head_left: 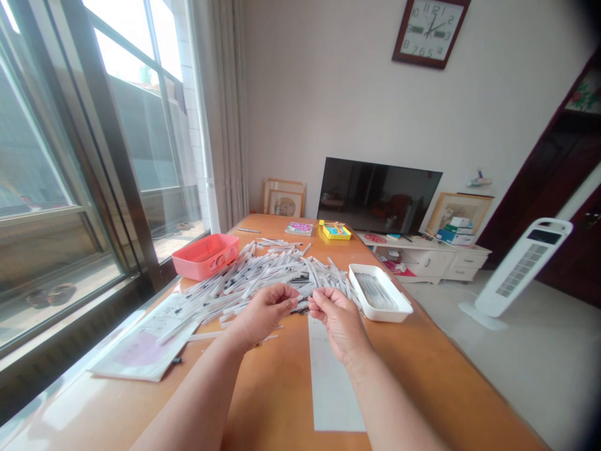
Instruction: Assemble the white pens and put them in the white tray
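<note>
Both hands meet over the near edge of a heap of white pen barrels (267, 275), some with black parts. My left hand (272, 308) is closed in a pinch, thumb against forefinger. Just right of it, my right hand (335, 313) also pinches, its fingertips a small gap away. Whatever lies between the fingers is too small and thin to name. Beyond my right hand stands a white tray (387, 314) with a bundle of thin, clear-grey sticks like pen refills inside. Under my right wrist lies a white paper strip (335, 394).
A pink basket (201, 268) stands left of the heap. An open booklet (141, 351) lies at the table's left edge. Farther back are a purple booklet (299, 229), a yellow box (335, 232) and a single pen (248, 230). The wooden table (277, 401) ends at right above the floor.
</note>
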Available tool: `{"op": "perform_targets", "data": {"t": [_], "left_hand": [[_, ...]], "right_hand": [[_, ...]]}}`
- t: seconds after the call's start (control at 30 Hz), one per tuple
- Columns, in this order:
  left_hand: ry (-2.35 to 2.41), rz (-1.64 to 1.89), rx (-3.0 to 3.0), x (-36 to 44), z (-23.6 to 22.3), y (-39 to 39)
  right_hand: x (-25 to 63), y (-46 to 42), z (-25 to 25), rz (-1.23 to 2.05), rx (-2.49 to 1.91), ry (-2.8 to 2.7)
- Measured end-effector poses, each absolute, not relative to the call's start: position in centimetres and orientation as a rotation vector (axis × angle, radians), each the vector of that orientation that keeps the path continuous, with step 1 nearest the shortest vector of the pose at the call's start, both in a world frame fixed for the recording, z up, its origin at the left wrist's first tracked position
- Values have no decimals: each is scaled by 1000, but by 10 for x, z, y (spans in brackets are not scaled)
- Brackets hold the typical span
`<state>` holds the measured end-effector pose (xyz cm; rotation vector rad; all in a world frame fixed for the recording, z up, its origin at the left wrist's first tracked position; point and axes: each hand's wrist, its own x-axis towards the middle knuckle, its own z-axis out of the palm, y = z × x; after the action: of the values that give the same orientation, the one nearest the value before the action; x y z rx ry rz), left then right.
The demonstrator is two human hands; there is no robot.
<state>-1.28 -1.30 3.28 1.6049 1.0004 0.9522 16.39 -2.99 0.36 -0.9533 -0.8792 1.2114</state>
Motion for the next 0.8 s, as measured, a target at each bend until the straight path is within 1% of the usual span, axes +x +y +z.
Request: {"op": "perform_targets", "data": {"t": [0.17,0.8], "left_hand": [[1007,920,1626,-11,33,-14],[1007,877,1671,-10,34,-16]], "right_hand": [[163,-30,1,1156,-991,-933],[158,-32,-1,1129,-988,-1049]]}}
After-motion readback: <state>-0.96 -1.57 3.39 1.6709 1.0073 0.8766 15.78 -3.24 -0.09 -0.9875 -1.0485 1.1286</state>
